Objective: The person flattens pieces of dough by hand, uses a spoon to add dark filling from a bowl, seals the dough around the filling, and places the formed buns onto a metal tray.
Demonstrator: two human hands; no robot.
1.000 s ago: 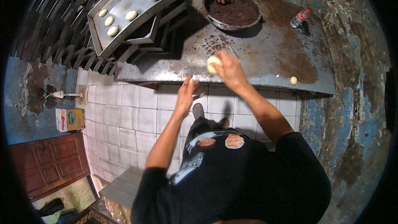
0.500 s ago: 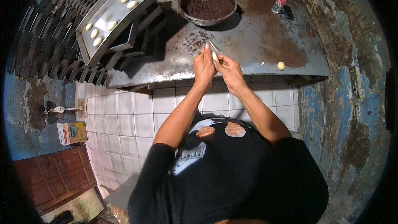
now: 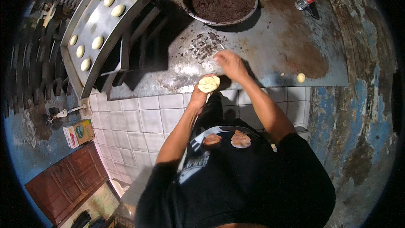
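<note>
My left hand point(image 3: 198, 97) holds a flattened round of pale dough point(image 3: 209, 83) at the front edge of the metal worktop point(image 3: 147, 84). Just beyond it, my right hand point(image 3: 230, 65) is over the worktop with its fingers blurred by motion, beside a thin utensil point(image 3: 222, 47) lying among dark crumbs. I cannot make out whether those fingers grip it. A large round metal bowl point(image 3: 218, 2) of dark crumbly filling sits farther back. A single small dough ball point(image 3: 301, 77) rests near the right front edge.
A metal tray point(image 3: 71, 71) with several oval dough pieces rests on stacked dark trays point(image 3: 135, 38) at the left. A bottle with a red cap point(image 3: 303, 1) lies at the back right. A cardboard box point(image 3: 78, 133) and a brown door point(image 3: 63, 181) are at lower left.
The co-worker's hand has left the bowl. My hands came together on the dough, then parted: the left now holds it flattened, while the right has moved up toward the utensil.
</note>
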